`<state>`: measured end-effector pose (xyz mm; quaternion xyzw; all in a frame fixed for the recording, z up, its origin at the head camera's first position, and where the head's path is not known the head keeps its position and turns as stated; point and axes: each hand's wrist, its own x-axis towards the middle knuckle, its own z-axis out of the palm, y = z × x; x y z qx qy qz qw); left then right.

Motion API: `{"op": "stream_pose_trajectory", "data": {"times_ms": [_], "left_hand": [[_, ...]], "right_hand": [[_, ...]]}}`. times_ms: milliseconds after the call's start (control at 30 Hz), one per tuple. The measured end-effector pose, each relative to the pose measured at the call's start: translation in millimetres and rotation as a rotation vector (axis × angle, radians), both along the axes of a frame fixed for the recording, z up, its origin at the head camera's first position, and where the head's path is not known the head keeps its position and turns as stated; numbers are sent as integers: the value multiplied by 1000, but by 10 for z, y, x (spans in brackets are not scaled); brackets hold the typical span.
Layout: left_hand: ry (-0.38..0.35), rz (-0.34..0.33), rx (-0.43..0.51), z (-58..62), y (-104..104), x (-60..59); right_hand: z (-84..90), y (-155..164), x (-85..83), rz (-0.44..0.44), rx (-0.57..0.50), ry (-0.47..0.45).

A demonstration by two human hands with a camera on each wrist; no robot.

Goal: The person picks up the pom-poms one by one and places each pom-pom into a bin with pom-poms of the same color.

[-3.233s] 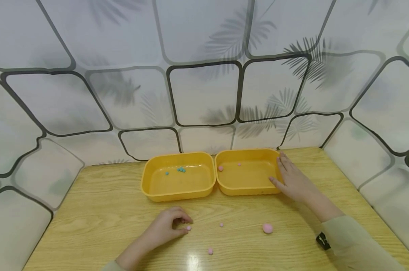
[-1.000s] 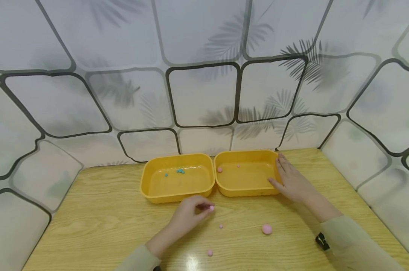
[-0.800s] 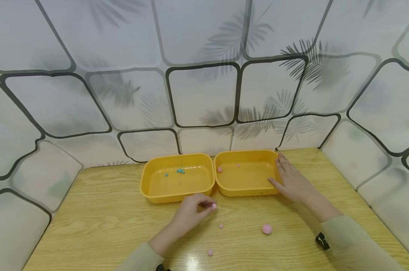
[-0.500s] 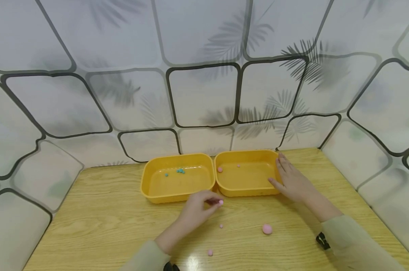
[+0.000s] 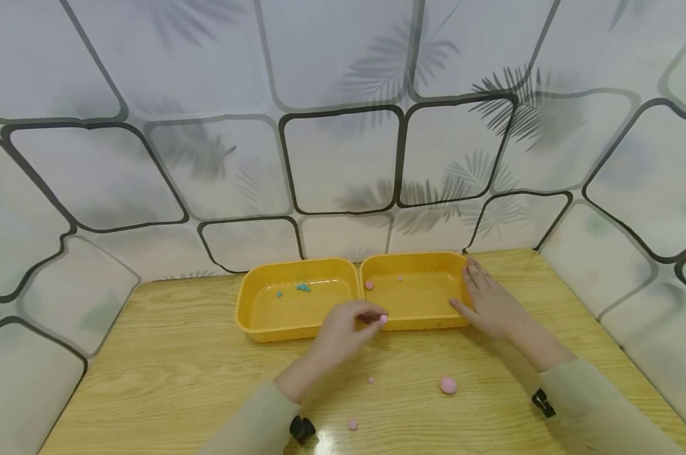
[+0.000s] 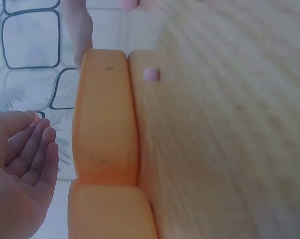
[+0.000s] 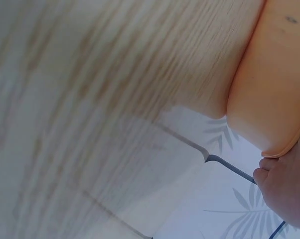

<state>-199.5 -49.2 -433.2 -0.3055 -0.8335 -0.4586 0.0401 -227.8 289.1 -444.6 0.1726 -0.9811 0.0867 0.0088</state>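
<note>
Pink ball (image 5: 383, 319), pinched by the left hand (image 5: 340, 333) between thumb and fingertips; gap narrow, other fingers loosely curled. Clock as in head view, 12 = away from the person. Ball sits at the 7 o'clock stretch of the right tray (image 5: 425, 300) rim; can't tell if it's past the rim or just short. Left wrist view puts the hand above rim height.

Right hand (image 5: 496, 309) at that tray's 3 o'clock end: fingers straight against the outside, thumb spread over the rim, no ball held.

Step looks like a carry at the rim. Done well: light pinch so the ball doesn't squirt out, knuckles clear of the wall, low release so it doesn't bounce, right hand steadying the tray.

Ball looks round: no pointing direction, no long axis to read. Tray's long axis runs about 9 to 3.

From the ball: larger pink ball (image 5: 448, 385) on the table (image 5: 195, 354) between 4 and 5, small pink ball (image 5: 371, 380) near 6, left tray (image 5: 286, 313) with blue-green beads (image 5: 303, 287) toward 9–10.
</note>
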Motion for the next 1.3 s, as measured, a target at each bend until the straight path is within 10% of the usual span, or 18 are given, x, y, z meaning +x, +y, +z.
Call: {"op": "stream_pose_trajectory", "data": {"times_ms": [700, 1300], "left_hand": [[-60, 80, -50, 183, 252, -578], [-76, 119, -176, 69, 452, -828]], "right_hand": [[3, 3, 11, 3, -11, -5], [0, 3, 19, 1, -20, 7]]}}
